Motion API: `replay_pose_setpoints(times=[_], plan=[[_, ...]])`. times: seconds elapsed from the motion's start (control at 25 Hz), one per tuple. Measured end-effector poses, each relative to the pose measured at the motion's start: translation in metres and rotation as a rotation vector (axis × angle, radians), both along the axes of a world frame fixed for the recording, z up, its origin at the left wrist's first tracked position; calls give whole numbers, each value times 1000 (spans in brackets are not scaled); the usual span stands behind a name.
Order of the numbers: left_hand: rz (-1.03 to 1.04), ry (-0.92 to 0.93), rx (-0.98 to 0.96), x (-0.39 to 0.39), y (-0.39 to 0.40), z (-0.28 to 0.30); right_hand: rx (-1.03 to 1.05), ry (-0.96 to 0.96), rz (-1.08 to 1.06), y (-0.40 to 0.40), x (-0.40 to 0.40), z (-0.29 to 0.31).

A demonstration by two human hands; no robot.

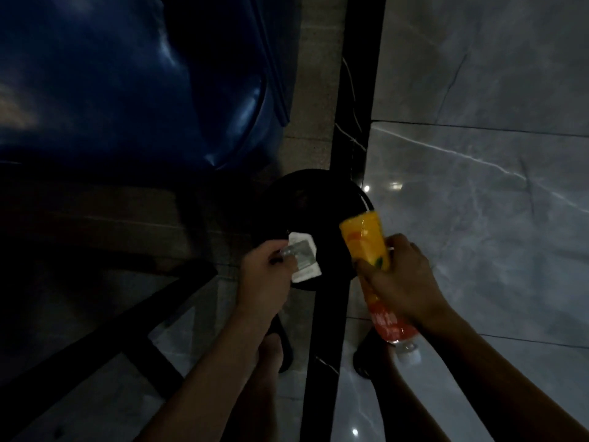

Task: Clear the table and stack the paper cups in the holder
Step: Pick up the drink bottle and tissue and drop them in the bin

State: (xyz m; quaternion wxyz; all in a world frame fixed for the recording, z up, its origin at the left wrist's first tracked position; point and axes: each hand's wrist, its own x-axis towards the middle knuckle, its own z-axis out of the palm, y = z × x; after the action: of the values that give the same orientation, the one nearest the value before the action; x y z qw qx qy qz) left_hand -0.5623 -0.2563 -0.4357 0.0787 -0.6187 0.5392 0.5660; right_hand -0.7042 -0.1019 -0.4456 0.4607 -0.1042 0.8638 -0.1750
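Head view: I see both my hands low in a dim scene, above a round black bin [306, 199] on the floor.
Left hand [266, 275]: clenched on a small white packet [304, 258], pinched at its left edge; the packet hangs over the near-left part of the bin's opening.
Right hand [403, 287]: wrapped around an orange drink bottle [369, 247]; its yellow-orange end tilts up toward the bin's right rim, its white cap [409, 355] points down, near me.
Bottle and packet: apart, the bottle right of the packet, with a black vertical bar [353, 122] crossing between them.
Bin: just past both hands, directly under the packet; I cannot tell what is inside, it is too dark.
Far left: a large blue drum [127, 84], well apart from the hands.
Right side: glossy grey marble tiles [478, 186].
Near centre: my bare foot [271, 349] in a dark sandal, below the left wrist.
Paper cups and holder: I cannot make them out.
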Motion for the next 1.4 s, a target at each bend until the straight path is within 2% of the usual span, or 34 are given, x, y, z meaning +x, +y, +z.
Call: replay_pose_setpoints(times=[0.24,0.36,0.48,0.6,0.8,0.88,1.0,1.16,1.24,1.4], plan=[[-368,-102,-218,-40,-24,-66,-91,32,-96,-10,-4,-18],[-500,-204,-258,-48,-25,-89,-95,59,-40,-17,3,-16],[-459,-288,-206,-52,-24,-107,-76,93,31,-37,14,-23],[-416,-349,-158,-51,-23,-121,-35,5,7,-69,21,-45],[-453,-374,-202,-43,-18,-132,113,-248,-330,-102,4,-102],[-491,-403,-272,-42,-15,-130,128,-247,-348,-101,3,-119],[-440,-348,-359,-41,-13,-125,76,-168,-316,-97,14,-130],[-430,-348,-271,-40,-6,-114,-36,-165,-329,-87,27,-114],[-415,-310,-260,-33,0,-104,-61,-112,-202,-77,32,-95],[-569,-267,-205,-18,14,-54,-71,54,431,-50,25,-34]])
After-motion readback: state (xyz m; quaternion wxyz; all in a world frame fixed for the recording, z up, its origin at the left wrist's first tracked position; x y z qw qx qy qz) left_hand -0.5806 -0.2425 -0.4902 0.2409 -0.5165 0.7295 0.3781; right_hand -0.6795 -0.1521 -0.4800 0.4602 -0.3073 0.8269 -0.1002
